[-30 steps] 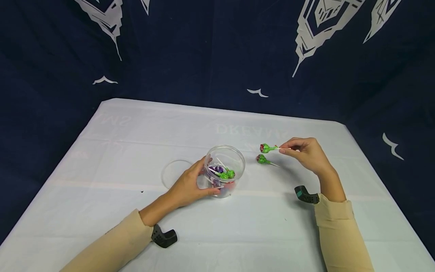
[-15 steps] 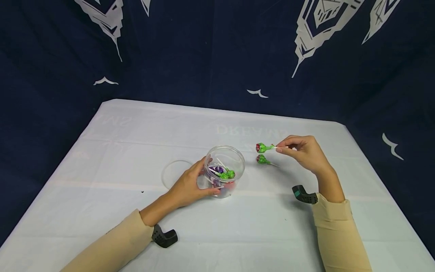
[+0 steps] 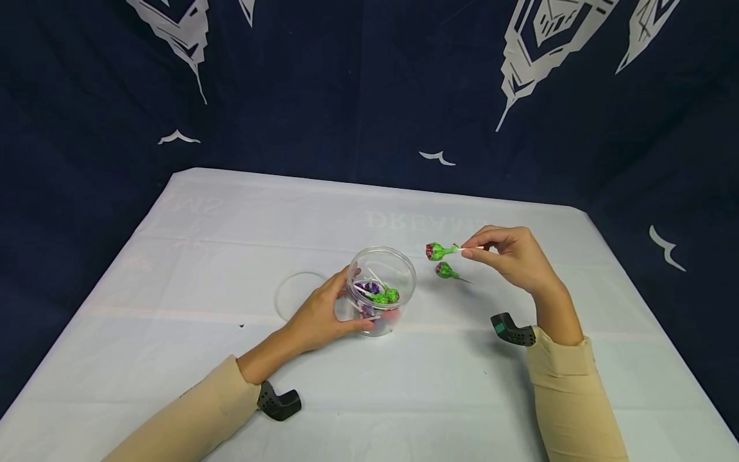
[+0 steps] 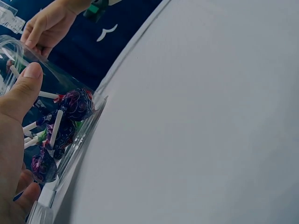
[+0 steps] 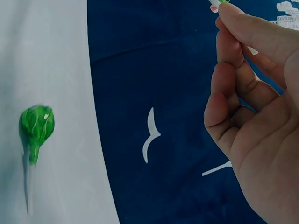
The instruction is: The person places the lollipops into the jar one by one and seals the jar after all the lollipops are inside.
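Note:
My left hand (image 3: 323,319) grips a clear plastic jar (image 3: 378,327) from its left side, thumb in front. Inside the jar lie several wrapped lollipops, purple ones (image 4: 77,105) and green ones (image 3: 385,297), their white sticks pointing various ways. Between thumb and fingertips, my right hand (image 3: 514,260) pinches the stick of a green lollipop (image 3: 435,251), held in the air to the right of the jar with its head toward the jar. Below it, a second green lollipop (image 5: 37,125) lies on the table, touched by neither hand.
A clear round lid (image 3: 300,274) lies flat on the white-covered table (image 3: 173,269), partly behind my left hand. Behind the table's far edge hangs a dark blue cloth (image 3: 323,83) with white prints. A tiny dark speck (image 3: 241,325) lies left of my left forearm.
My right hand has moved left and slightly up, bringing the pinched green lollipop closer to the jar. The left hand, the jar and the lollipop on the table stay where they were.

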`<state>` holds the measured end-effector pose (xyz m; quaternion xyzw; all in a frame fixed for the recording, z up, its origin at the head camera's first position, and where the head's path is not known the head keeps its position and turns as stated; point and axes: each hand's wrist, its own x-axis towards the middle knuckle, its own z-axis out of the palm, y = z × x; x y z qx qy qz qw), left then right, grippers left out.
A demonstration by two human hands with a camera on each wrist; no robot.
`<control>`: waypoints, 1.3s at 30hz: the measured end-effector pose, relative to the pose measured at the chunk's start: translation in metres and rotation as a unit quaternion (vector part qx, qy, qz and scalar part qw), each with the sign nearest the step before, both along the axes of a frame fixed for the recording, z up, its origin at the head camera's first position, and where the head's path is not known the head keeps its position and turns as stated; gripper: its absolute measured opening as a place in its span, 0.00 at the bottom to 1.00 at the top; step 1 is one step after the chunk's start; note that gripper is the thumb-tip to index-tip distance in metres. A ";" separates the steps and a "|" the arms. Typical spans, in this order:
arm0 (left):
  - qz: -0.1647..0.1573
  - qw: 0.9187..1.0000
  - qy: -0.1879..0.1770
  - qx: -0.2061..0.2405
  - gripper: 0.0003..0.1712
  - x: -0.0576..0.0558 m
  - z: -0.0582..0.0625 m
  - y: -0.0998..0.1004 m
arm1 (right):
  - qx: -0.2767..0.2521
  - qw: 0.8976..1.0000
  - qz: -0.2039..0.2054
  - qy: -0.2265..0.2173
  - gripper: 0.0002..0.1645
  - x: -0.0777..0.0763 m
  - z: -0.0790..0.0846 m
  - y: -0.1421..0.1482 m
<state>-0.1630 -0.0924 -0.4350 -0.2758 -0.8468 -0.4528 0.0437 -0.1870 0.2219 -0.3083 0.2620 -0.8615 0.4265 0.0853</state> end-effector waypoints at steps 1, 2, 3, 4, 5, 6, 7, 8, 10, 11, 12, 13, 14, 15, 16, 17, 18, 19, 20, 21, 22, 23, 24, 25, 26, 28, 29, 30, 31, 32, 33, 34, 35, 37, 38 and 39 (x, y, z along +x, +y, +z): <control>0.000 1.000 0.001 0.001 0.59 0.000 0.000 0.000 | 0.001 1.000 -0.001 -0.001 0.03 0.001 0.002 -0.002; -0.001 1.000 0.001 0.001 0.59 0.000 0.000 0.000 | -0.001 1.000 -0.001 -0.003 0.03 0.002 0.003 -0.003; -0.001 1.000 0.002 0.002 0.60 0.000 0.000 0.000 | -0.004 1.000 0.000 -0.005 0.03 0.003 0.005 -0.005; -0.001 1.000 0.002 0.002 0.60 0.000 0.000 0.000 | -0.005 1.000 0.001 -0.005 0.03 0.003 0.006 -0.006; -0.002 1.000 0.002 0.002 0.60 0.000 -0.001 0.000 | -0.009 1.000 0.004 -0.005 0.03 0.004 0.007 -0.007; -0.002 1.000 0.002 0.002 0.60 0.000 -0.001 0.000 | -0.013 1.000 0.006 -0.004 0.04 0.004 0.007 -0.008; -0.002 1.000 0.002 0.002 0.60 0.000 -0.001 0.000 | -0.016 1.000 0.011 -0.002 0.04 0.005 0.008 -0.009; -0.002 1.000 0.001 0.001 0.60 0.000 -0.001 0.000 | -0.020 1.000 0.016 0.000 0.04 0.005 0.009 -0.010; 0.000 1.000 0.000 -0.002 0.60 0.000 -0.001 0.001 | -0.026 0.999 0.028 0.005 0.04 0.005 0.010 -0.012; 0.002 1.000 -0.001 -0.003 0.60 0.000 -0.001 0.000 | -0.027 0.999 0.034 0.008 0.05 0.005 0.011 -0.013; 0.003 1.000 -0.002 -0.005 0.60 0.000 0.000 0.000 | -0.028 0.999 0.038 0.010 0.05 0.006 0.011 -0.015; 0.004 1.000 -0.002 -0.007 0.60 0.000 0.000 0.000 | -0.030 0.999 0.043 0.013 0.05 0.006 0.012 -0.016; 0.005 1.000 -0.003 -0.007 0.60 0.001 0.000 0.000 | -0.032 0.998 0.048 0.015 0.05 0.006 0.012 -0.017; 0.006 1.000 -0.004 -0.008 0.60 0.001 0.000 0.000 | -0.035 0.998 0.053 0.017 0.05 0.006 0.012 -0.018; 0.006 1.000 -0.005 -0.009 0.60 0.001 0.000 0.000 | -0.037 0.997 0.058 0.019 0.06 0.006 0.012 -0.019; 0.005 1.000 -0.005 -0.008 0.60 0.001 0.000 0.000 | -0.040 0.997 0.063 0.021 0.06 0.005 0.012 -0.019; 0.005 1.000 -0.005 -0.007 0.60 0.001 0.000 0.000 | -0.044 0.996 0.068 0.022 0.06 0.005 0.011 -0.020; 0.004 1.000 -0.004 -0.006 0.60 0.001 0.000 0.000 | -0.049 0.996 0.073 0.021 0.07 0.004 0.010 -0.020; 0.003 1.000 -0.004 -0.005 0.60 0.001 0.000 0.000 | -0.052 0.995 0.077 0.021 0.08 0.002 0.008 -0.019; 0.003 1.000 -0.003 -0.005 0.60 0.001 0.000 0.000 | -0.056 0.995 0.080 0.017 0.08 0.001 0.006 -0.019; 0.002 1.000 -0.002 -0.005 0.60 0.001 -0.001 0.000 | -0.058 0.995 0.083 0.017 0.09 -0.001 0.004 -0.018; 0.001 1.000 -0.001 -0.005 0.60 0.000 -0.001 0.000 | -0.061 0.994 0.085 0.015 0.09 -0.003 0.001 -0.018; 0.001 1.000 0.000 -0.005 0.60 0.000 -0.001 0.000 | -0.063 0.994 0.087 0.013 0.09 -0.005 -0.001 -0.017; 0.000 1.000 0.001 -0.004 0.60 0.000 -0.001 0.000 | -0.066 0.994 0.089 0.010 0.09 -0.007 -0.003 -0.017; 0.000 1.000 0.000 -0.005 0.60 0.000 -0.001 0.000 | -0.067 0.993 0.092 0.009 0.09 -0.008 -0.004 -0.017; 0.000 1.000 -0.001 -0.004 0.60 0.000 -0.001 0.000 | -0.068 0.993 0.097 0.003 0.09 -0.008 -0.006 -0.019; 0.000 1.000 -0.003 -0.004 0.60 0.000 -0.001 0.000 | -0.068 0.993 0.101 0.000 0.09 -0.008 -0.006 -0.021; 0.000 1.000 -0.003 -0.003 0.60 0.000 -0.001 0.000 | -0.068 0.992 0.104 -0.003 0.09 -0.007 -0.006 -0.023; 0.000 1.000 -0.005 -0.003 0.60 0.000 -0.001 0.000 | -0.067 0.992 0.108 -0.006 0.09 -0.006 -0.005 -0.025; 0.001 1.000 -0.007 -0.003 0.60 0.000 0.000 0.000 | -0.066 0.992 0.111 -0.008 0.09 -0.004 -0.003 -0.029; 0.000 1.000 -0.007 -0.002 0.60 0.000 0.000 -0.001 | -0.064 0.991 0.114 -0.010 0.09 -0.002 -0.001 -0.032; 0.000 1.000 -0.008 -0.003 0.60 0.000 0.000 -0.001 | -0.060 0.991 0.118 -0.009 0.09 0.000 0.001 -0.035; -0.001 1.000 -0.008 -0.003 0.60 0.000 0.000 -0.001 | -0.057 0.991 0.121 -0.009 0.09 0.002 0.004 -0.038; -0.002 1.000 -0.007 -0.002 0.60 0.000 -0.001 -0.001 | -0.053 0.991 0.125 -0.012 0.08 0.003 0.004 -0.042; -0.003 1.000 -0.006 -0.003 0.60 0.000 -0.001 -0.001 | -0.051 0.990 0.127 -0.012 0.08 0.003 0.004 -0.044; -0.003 1.000 -0.005 -0.004 0.60 0.000 -0.001 -0.001 | -0.050 0.990 0.129 -0.013 0.08 0.003 0.004 -0.045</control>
